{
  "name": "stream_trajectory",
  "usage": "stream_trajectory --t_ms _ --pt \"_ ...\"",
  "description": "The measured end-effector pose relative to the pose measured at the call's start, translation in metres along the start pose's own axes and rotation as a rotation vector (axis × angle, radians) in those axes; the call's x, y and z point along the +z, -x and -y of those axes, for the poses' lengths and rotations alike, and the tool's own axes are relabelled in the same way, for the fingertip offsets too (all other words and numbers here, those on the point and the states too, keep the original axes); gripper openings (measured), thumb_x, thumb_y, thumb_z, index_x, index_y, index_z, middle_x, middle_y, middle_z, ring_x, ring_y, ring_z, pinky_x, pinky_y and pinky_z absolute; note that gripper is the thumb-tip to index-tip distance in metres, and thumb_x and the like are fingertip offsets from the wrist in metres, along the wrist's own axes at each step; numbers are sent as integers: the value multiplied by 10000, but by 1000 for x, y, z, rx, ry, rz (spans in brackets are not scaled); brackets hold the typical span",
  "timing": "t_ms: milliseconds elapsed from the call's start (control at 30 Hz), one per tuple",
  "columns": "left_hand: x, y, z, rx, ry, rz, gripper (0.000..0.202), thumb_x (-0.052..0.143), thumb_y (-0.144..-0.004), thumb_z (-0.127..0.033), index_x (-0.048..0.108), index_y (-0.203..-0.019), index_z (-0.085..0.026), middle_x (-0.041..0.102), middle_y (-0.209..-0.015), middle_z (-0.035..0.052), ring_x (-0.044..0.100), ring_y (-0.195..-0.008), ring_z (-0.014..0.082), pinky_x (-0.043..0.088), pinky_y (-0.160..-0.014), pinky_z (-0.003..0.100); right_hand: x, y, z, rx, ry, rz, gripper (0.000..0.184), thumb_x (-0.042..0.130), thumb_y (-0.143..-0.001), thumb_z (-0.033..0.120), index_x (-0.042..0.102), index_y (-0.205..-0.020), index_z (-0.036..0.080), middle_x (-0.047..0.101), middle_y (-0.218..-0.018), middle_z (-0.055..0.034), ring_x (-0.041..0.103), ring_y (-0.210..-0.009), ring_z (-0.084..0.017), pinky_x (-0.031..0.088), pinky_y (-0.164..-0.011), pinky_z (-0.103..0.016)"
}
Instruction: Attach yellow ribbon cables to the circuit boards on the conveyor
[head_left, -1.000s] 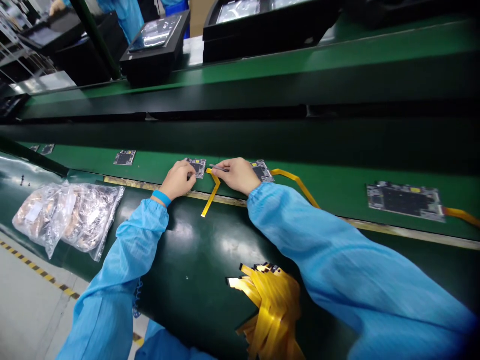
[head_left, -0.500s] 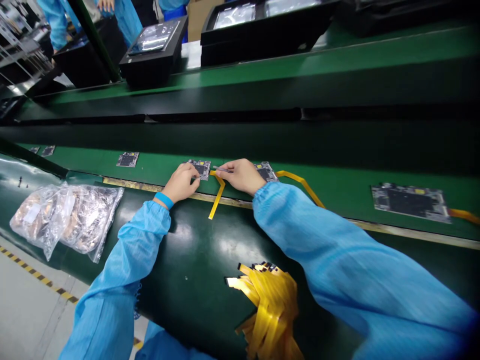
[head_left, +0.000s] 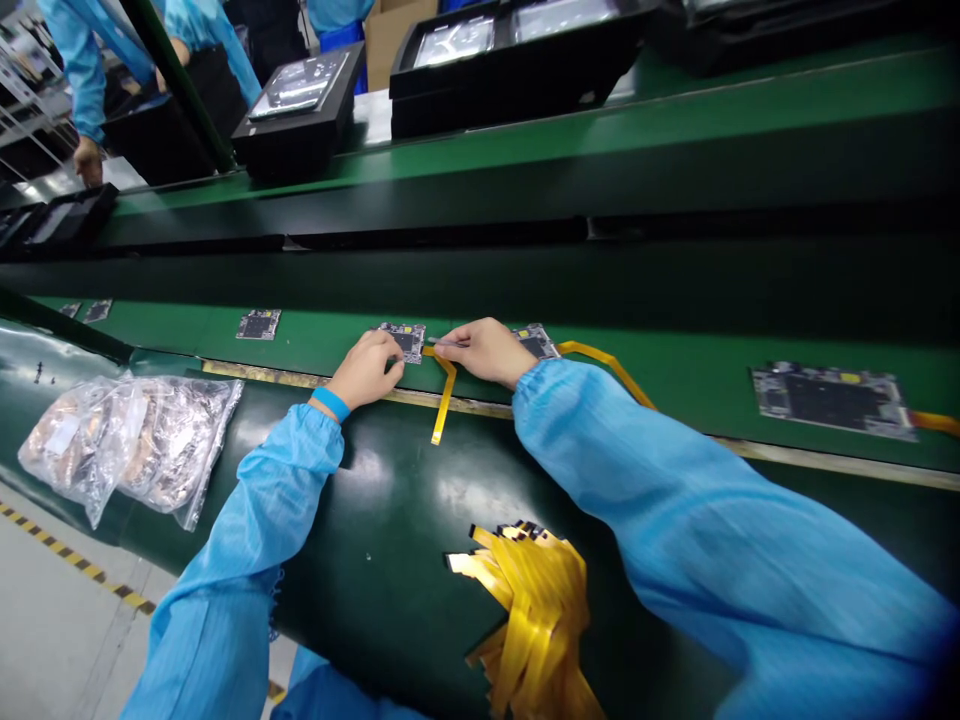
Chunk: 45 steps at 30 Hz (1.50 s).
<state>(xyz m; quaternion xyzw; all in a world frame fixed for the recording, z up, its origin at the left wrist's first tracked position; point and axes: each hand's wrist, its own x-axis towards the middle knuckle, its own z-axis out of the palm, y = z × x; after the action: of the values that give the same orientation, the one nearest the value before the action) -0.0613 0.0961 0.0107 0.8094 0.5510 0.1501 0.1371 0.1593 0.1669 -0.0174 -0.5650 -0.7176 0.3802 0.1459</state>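
A circuit board (head_left: 409, 342) lies flat on the green belt, its left edge held under the curled fingers of my left hand (head_left: 366, 368). Between the fingers of my right hand (head_left: 489, 350) is a thin grey tool, which looks like tweezers (head_left: 448, 343), pointing at the board's right edge. A yellow flex cable (head_left: 444, 405) runs from that edge under the tool, bends and hangs over the belt's front strip. Whether its end sits in the connector is too small to tell. Behind my right hand lies another board (head_left: 538, 343) with a yellow cable (head_left: 611, 368).
A heap of yellow flex cables (head_left: 541, 610) lies on the near green surface. Clear plastic bags (head_left: 176, 440) rest at the left. More boards (head_left: 832, 400) (head_left: 259, 324) sit along the belt. Black trays (head_left: 517, 70) stand on the far shelf, where a co-worker's hand (head_left: 88, 160) shows.
My hands stay at the same board, with barely any motion. The cable's loose end has shifted slightly right. Across the line, the co-worker's arms have moved and black trays show at far left.
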Motion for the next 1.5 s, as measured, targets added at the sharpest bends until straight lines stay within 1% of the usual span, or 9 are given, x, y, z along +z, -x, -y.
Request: stream_trajectory --t_ms 200,433,667,833,967,1067,1133,1300,1500 --pt "3 -2 -8 39 -54 17 136 616 -952 -154 736 -1017 -153 692 -1109 113 629 -1109 282 525 -1060 441 -8 -4 -1 -13 -13 47 159 759 -872 310 864 -883 191 809 -800 -32 707 -766 -197 519 -684 -269" --pt "9 1 -26 94 -212 79 286 582 -1008 -233 710 -1242 -129 656 -1245 147 584 -1201 302 495 -1098 442 -14 -3 -5 8 22 57 168 750 -873 321 856 -868 191 796 -779 -26 691 -759 -191 490 -640 -262" --pt "16 2 -57 48 -385 133 493 541 -1056 -444 591 -1464 -171 603 -1349 184 540 -1246 342 482 -984 450 -20 -1 -9 7 87 58 164 738 -887 314 859 -900 205 811 -808 -25 715 -792 -196 495 -645 -260" --pt "23 -2 -72 34 -465 134 522 471 -1076 -502 602 -1454 -166 588 -1387 203 527 -1238 349 443 -982 461 -24 2 -10 15 163 55 158 740 -887 325 860 -925 229 827 -860 -25 742 -835 -204 506 -677 -265" --pt "28 -3 -76 31 -474 127 543 468 -1078 -506 591 -1473 -154 586 -1398 211 527 -1243 359 436 -987 474 -30 10 -6 14 285 2 224 735 -897 403 860 -1019 263 837 -971 -37 752 -910 -243 498 -687 -288" --pt "32 -4 -76 42 -451 118 564 481 -1074 -506 587 -1482 -133 592 -1380 226 528 -1244 374 439 -984 489 -33 16 1 -20 374 -51 338 604 -989 486 851 -1074 271 829 -1076 -60 747 -964 -277 478 -697 -316" --pt "34 -5 -76 51 -432 106 569 495 -1068 -505 593 -1476 -121 599 -1364 233 528 -1237 382 444 -967 493 -34 19 5 -54 397 -48 389 517 -1035 474 849 -1063 272 823 -1110 -64 744 -974 -278 472 -703 -320" --pt "39 -7 -79 59 -421 79 561 525 -1056 -493 595 -1465 -115 622 -1343 227 531 -1216 377 449 -958 487 -31 21 7 -40 403 -5 256 615 -992 411 829 -1085 304 828 -1063 -32 737 -943 -258 461 -703 -306" --pt "41 -8 -83 61 -408 98 558 499 -1069 -499 599 -1471 -124 610 -1368 228 525 -1240 377 435 -973 482 -35 24 -4 -10 441 -10 212 640 -989 433 801 -1011 298 815 -989 -32 729 -909 -251 428 -686 -310"
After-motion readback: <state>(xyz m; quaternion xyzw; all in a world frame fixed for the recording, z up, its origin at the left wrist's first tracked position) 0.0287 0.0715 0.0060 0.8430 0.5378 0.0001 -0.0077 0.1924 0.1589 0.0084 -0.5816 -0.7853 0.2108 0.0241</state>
